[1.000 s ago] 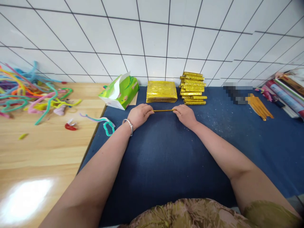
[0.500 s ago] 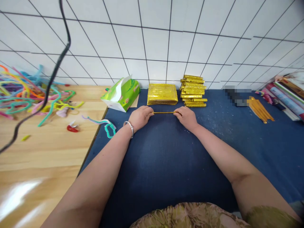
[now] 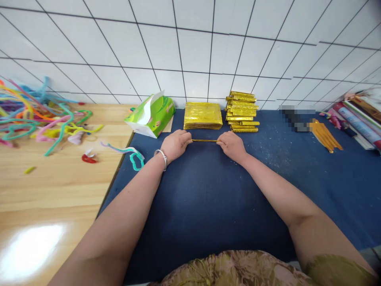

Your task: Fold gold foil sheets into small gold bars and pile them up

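Observation:
A thin strip of gold foil paper, narrow and seen almost edge-on, stretches level between my two hands. My left hand is closed on its left end, and a silver bangle circles that wrist. Closed on the right end is my right hand. Just beyond the strip lies a flat stack of gold foil paper. To the right of that stack, several rolled gold foil tubes are piled up. My fingertips hide both ends of the strip.
A green tissue box stands behind my left hand. Colourful pipe cleaners are heaped on the wooden tabletop. On the dark blue cloth, orange strips and books lie at right. A black cable hung at left in the earlier frame only.
The black cable has gone from view at left. The whole scene has shifted very slightly upward. Both hands keep their hold on the strip in about the same place.

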A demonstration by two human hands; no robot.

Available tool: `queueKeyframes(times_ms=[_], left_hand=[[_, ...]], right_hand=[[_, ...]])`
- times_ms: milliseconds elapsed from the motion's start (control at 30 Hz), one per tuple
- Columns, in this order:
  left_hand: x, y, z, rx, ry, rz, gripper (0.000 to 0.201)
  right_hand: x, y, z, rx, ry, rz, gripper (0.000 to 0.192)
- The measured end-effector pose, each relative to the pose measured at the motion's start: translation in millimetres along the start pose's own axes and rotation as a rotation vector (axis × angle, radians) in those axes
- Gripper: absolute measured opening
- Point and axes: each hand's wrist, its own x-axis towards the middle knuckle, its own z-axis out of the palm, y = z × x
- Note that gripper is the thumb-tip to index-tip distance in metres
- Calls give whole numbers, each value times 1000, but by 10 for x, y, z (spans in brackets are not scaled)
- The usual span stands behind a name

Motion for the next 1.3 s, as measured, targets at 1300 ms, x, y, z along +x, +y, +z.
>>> queueKeyframes(times_ms=[1300], left_hand=[[45,157,63,20,-4,137,25]], right_hand=[[11,-74,-49,-22,-30,-101,13]])
